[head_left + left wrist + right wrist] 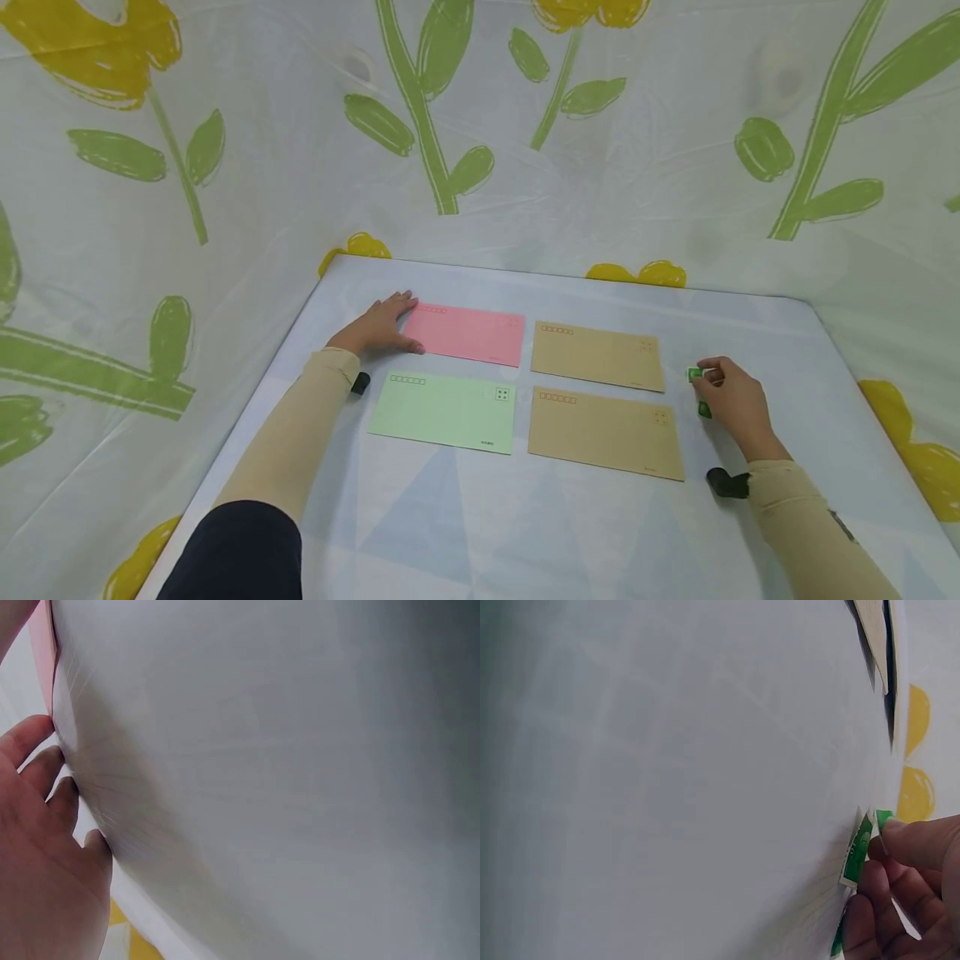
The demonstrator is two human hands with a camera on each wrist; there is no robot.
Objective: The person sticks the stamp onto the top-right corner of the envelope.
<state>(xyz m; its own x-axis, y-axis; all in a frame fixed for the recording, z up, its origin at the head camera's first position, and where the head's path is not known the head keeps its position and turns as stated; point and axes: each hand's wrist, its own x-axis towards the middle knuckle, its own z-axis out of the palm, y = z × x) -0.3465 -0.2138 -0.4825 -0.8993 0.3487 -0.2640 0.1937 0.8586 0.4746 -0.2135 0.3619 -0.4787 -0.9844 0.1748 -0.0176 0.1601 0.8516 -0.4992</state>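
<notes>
My left hand (377,327) rests at the left end of a pink envelope (468,335), fingers spread, thumb by its lower corner. In the left wrist view, the fingers of that hand (49,847) reach to the envelope's edge. To the right of the envelopes, my right hand (738,404) pinches a small green stamp (694,375) between thumb and finger. Another green stamp (705,410) lies just below those fingers. The right wrist view has the pinched stamp (885,817) at the thumb tip, with a tilted green stamp (857,851) beside it.
A light green envelope (442,414) lies below the pink one. Two brown envelopes, one upper (596,357) and one lower (603,433), lie to their right. The white table (420,533) has pale blue triangles. A flower-print curtain (285,150) surrounds it.
</notes>
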